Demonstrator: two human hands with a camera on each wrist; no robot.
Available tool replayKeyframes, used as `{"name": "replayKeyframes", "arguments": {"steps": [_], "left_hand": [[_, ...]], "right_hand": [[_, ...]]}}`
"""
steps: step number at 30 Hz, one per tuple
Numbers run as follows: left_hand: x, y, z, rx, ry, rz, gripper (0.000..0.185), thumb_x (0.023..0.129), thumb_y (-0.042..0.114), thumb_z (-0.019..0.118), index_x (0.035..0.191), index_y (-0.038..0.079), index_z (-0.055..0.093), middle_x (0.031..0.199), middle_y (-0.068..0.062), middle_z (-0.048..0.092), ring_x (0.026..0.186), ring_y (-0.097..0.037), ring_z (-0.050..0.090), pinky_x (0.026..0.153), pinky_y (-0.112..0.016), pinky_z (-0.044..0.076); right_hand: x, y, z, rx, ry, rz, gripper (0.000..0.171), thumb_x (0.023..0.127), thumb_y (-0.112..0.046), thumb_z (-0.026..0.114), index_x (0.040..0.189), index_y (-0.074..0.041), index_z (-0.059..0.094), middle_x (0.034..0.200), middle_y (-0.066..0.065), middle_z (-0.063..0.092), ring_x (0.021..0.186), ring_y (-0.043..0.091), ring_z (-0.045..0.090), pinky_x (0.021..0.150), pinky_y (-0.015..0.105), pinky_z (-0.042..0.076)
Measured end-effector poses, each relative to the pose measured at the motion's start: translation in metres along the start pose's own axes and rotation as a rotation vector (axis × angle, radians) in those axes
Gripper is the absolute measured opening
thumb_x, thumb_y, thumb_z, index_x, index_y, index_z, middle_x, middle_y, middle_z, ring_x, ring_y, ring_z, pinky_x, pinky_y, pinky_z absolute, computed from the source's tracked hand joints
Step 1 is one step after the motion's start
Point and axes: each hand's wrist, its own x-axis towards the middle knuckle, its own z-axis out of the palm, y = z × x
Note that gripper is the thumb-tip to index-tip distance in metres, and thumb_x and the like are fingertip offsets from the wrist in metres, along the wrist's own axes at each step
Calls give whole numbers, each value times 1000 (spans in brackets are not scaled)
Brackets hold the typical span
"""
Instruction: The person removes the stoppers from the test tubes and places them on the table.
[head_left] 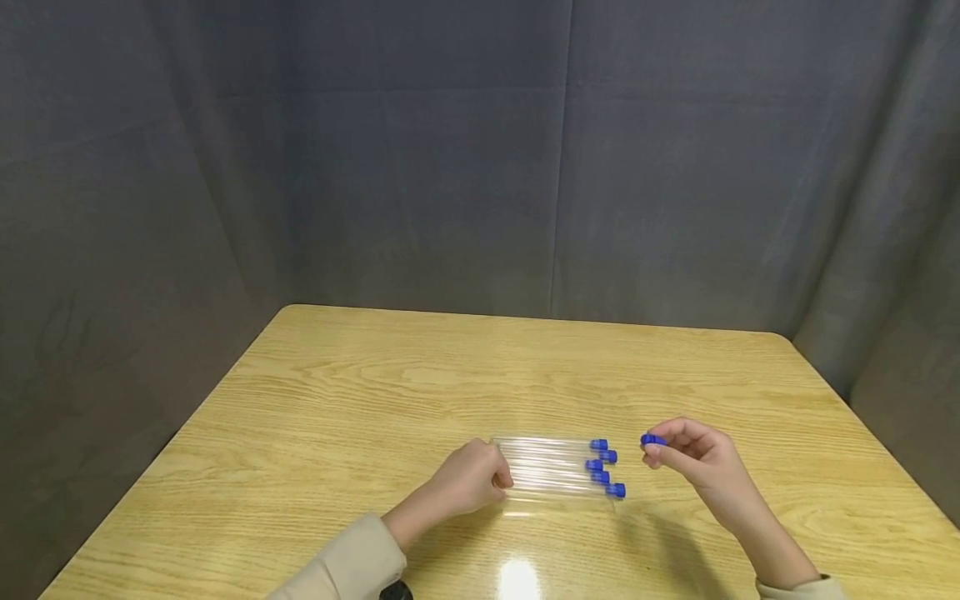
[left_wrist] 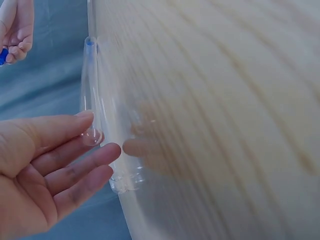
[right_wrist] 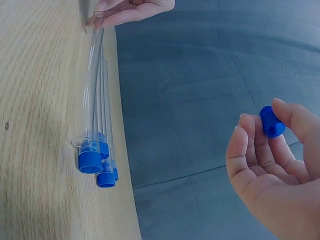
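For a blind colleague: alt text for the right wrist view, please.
A right hand pinches a blue cap in its fingertips. To its left, clear tubes lie on a wooden table, one uncapped, the other hand at their far ends.

A light wooden counter (head_left: pixel 360 392) with rounded corners (its grain running crosswise) stands before a grey-blue cloth backdrop (head_left: pixel 450 167), which hangs in soft folds on three sides.

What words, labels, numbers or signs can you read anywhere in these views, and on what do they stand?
None can be read: the clear tubes, their blue caps, the loose blue cap held by the right hand, and the wooden table carry no visible print.
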Motion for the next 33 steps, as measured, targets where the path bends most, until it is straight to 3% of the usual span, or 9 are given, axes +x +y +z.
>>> {"name": "replayKeyframes", "arguments": {"steps": [6, 16, 20, 24, 33], "left_hand": [[2, -1, 4, 46, -15, 0, 10, 67, 3, 76, 74, 8, 72, 72, 5, 65, 64, -2, 56, 63, -14, 45], [5, -3, 6, 120, 6, 47, 13, 65, -1, 76, 72, 10, 72, 70, 6, 64, 66, -3, 57, 84, -26, 45], [6, -4, 6, 112, 1, 40, 12, 65, 0, 75, 67, 11, 71, 65, 7, 63, 62, -1, 55, 86, -27, 43], [6, -4, 6, 101, -3, 36, 12, 66, -1, 75, 66, 11, 71, 64, 7, 62, 61, -1, 55, 83, -26, 45], [5, -5, 7, 79, -10, 37, 13, 66, -4, 73, 71, 8, 72, 69, 3, 64, 63, -4, 57, 62, -14, 45]], "right_hand": [[-1, 0, 0, 16, -35, -23, 12, 87, 7, 49, 94, 2, 58, 83, 1, 62, 74, 16, 60, 70, 26, 50], [-1, 0, 1, 27, -39, -24, 13, 87, 8, 49, 94, 1, 59, 83, 1, 62, 74, 14, 60, 69, 26, 50], [-1, 0, 1, 28, -47, -28, 14, 87, 8, 49, 94, 1, 59, 84, 1, 63, 74, 14, 60, 70, 26, 50], [-1, 1, 1, 28, -55, -41, 14, 87, 9, 49, 93, 2, 59, 84, 2, 63, 74, 14, 60, 69, 26, 50], [-1, 2, 2, 27, -73, -47, 16, 87, 9, 49, 94, 1, 59, 85, 1, 63, 74, 14, 60, 68, 27, 51]]}}
